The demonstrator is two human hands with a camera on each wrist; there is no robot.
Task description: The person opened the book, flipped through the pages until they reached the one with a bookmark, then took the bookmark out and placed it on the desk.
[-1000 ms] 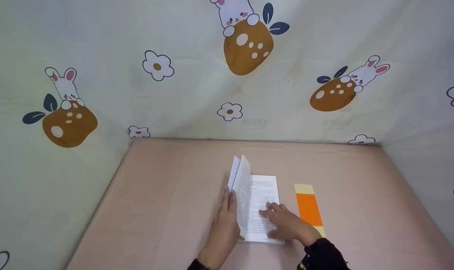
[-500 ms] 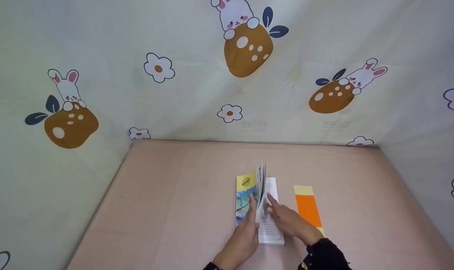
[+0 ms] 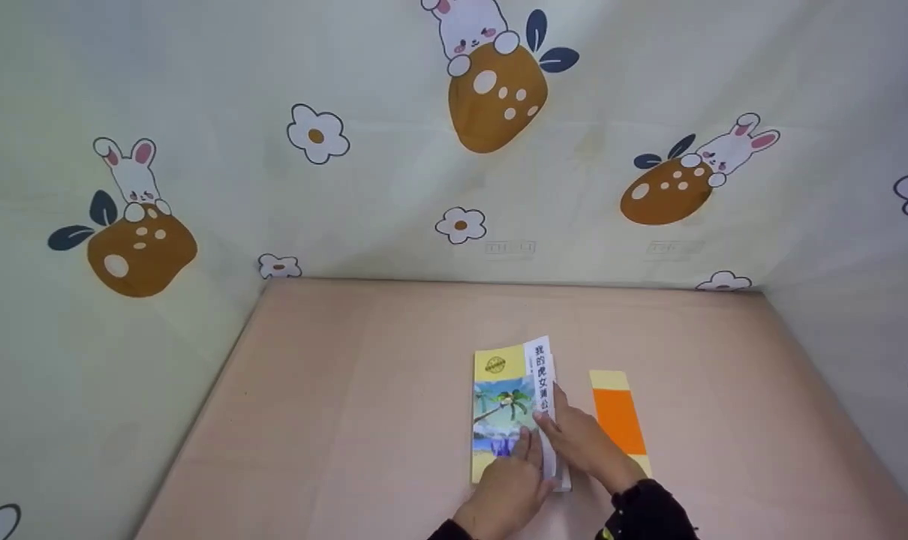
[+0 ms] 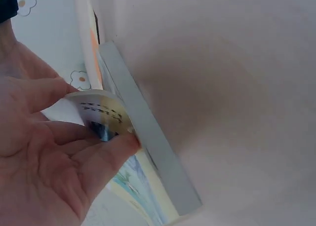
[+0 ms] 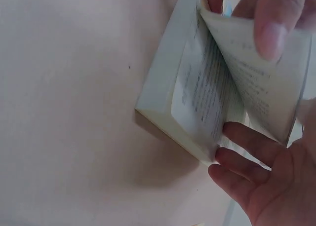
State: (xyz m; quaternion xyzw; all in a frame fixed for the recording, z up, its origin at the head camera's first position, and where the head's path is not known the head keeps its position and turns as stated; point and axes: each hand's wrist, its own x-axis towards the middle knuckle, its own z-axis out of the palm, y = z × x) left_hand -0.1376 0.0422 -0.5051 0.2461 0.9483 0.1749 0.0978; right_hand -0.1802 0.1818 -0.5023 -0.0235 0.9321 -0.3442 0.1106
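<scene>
A paperback book (image 3: 499, 405) with a yellow, sky-blue and white cover lies mid-table, its front cover almost down. My left hand (image 3: 505, 480) lies over the lower cover with fingers extended on its outside. The right wrist view shows that hand's thumb (image 5: 271, 36) against the inner page, so it pinches the cover and some leaves. These still bow up from the pages below, as the curved flap (image 4: 106, 110) in the left wrist view shows. At the book's right edge, my right hand (image 3: 585, 444) rests with fairly straight fingers, fingertips touching the printed pages (image 5: 202, 83).
An orange strip with cream ends (image 3: 619, 420) lies flat just right of the book, its near end partly hidden by my right forearm. A pinkish table surface (image 3: 334, 390) surrounds them. Cloth walls (image 3: 379, 187) printed with rabbits and flowers stand behind and at both sides.
My left hand has swung the raised leaves and cover from left to right, and the front cover now faces up. My right hand has moved slightly from the open page to the book's right edge.
</scene>
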